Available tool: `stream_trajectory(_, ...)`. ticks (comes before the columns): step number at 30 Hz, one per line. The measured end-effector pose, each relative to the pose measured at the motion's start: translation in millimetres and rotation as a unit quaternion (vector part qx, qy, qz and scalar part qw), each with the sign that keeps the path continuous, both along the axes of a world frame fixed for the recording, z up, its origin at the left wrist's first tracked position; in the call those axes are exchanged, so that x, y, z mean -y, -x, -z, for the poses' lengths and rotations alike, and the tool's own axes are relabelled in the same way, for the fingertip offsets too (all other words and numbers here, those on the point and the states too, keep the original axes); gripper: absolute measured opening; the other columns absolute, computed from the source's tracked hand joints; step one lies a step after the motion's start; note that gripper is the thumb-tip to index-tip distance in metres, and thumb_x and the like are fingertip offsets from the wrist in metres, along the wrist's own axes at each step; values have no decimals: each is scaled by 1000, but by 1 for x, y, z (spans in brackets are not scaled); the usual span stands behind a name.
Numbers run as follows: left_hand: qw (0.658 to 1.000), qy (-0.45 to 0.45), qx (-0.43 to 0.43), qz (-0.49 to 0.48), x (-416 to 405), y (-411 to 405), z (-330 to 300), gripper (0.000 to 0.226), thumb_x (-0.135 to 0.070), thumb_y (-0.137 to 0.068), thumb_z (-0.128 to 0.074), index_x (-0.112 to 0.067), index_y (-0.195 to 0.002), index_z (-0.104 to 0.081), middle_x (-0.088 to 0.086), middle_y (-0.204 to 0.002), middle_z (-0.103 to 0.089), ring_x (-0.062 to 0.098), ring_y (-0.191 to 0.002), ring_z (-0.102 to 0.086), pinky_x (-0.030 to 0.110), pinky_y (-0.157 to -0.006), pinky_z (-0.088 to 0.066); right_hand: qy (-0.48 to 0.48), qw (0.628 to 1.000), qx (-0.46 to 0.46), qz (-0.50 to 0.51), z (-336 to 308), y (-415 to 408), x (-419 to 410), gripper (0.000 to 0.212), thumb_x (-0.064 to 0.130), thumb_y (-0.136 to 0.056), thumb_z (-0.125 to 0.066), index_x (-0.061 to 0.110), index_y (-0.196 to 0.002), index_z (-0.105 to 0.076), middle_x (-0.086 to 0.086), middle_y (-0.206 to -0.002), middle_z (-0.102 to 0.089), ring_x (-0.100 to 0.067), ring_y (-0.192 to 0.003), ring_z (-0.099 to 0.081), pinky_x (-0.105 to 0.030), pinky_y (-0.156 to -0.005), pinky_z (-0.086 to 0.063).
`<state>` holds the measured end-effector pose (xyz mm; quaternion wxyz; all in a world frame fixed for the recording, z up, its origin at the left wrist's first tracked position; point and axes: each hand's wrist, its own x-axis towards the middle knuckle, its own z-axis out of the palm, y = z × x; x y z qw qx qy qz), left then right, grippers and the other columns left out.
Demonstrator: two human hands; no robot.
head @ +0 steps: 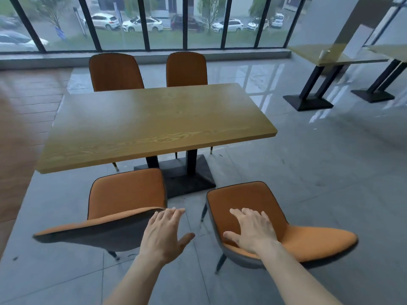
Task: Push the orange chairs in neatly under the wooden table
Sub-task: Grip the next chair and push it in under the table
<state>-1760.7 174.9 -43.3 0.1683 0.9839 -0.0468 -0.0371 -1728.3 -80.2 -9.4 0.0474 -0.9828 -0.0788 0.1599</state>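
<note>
— Left hand (164,233)?
— Spread wide, palm down, fingers fanned, holding nothing. Fingertips (174,211) just at the right end of the near left chair's (123,194) backrest top edge; hard to tell whether touching or only hovering over it.

— Right hand (253,231)?
— Also wide open, flat, gripping nothing. Over the left edge of the near right chair's (248,202) backrest, thumb by the grey outer rim; contact looks likely, cannot say for sure.

— And the chairs themselves?
— Both near ones pulled out from the wooden table (154,119), seats fully in the open, well clear of the tabletop's near edge. Left one roughly square to the table, backrest nearest the camera. Right one turned, seat angled toward the table's right corner, backrest swinging off to the right.

— Anything between chairs and table?
— Black pedestal base (191,181) on the floor, straight ahead between the two seats, just beside the left chair's right edge.

— Far side?
— Two more orange chairs, far left chair (114,72) and far right chair (186,69), backs upright just behind the far edge of the table.

— Further out?
— Grey tiled floor (308,172) all round, another table (334,55) off to the right, tall windows (167,23) with parked cars outside.
</note>
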Motion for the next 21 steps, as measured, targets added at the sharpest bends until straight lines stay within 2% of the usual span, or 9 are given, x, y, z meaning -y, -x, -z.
stream_trajectory(7,996,37,-69,-47,171,11,0,79,-77,-79,-47,-36,-144,-30,-9,-146,-42,16,-134,-36,38,-113,-30,-4,998,-60,8,16,-2,175,86,85,-79,-40,34,-148,-35,-3,-150,-46,-23,-139,-38,-52,-118,-21)
stream_trajectory(12,991,62,-115,-37,248,18,2,84,-83,-73,-46,-42,-144,-25,-13,-148,-39,13,-134,-34,36,-113,-29,14,991,-135,-8,22,0,252,118,104,-53,-17,38,-151,-30,3,-156,-37,-21,-146,-24,-57,-119,-7)
stream_trajectory(15,986,67,-151,0,276,19,5,92,-87,-68,-47,-44,-146,-22,-13,-149,-36,15,-134,-33,38,-112,-29,-13,986,-161,-37,23,3,274,112,103,-57,-26,39,-149,-33,7,-154,-40,-18,-145,-26,-58,-119,-1)
stream_trajectory(18,974,74,-211,39,299,18,11,97,-87,-61,-56,-49,-144,-21,-16,-146,-38,15,-130,-37,38,-110,-32,-18,980,-178,-91,26,2,288,115,101,-52,-42,41,-149,-30,11,-152,-39,-15,-144,-25,-58,-119,2)
stream_trajectory(19,970,74,-227,49,307,18,15,97,-84,-61,-60,-51,-143,-22,-16,-144,-40,15,-127,-38,38,-108,-33,-11,979,-174,-105,28,0,294,113,96,-53,-51,41,-149,-29,12,-151,-40,-14,-143,-26,-56,-120,-1)
stream_trajectory(21,971,50,-226,67,321,18,24,91,-74,-64,-68,-50,-141,-25,-15,-138,-45,15,-120,-42,36,-102,-38,11,982,-136,-127,37,-3,303,97,74,-64,-70,41,-148,-33,11,-145,-46,-16,-137,-35,-49,-119,-15)
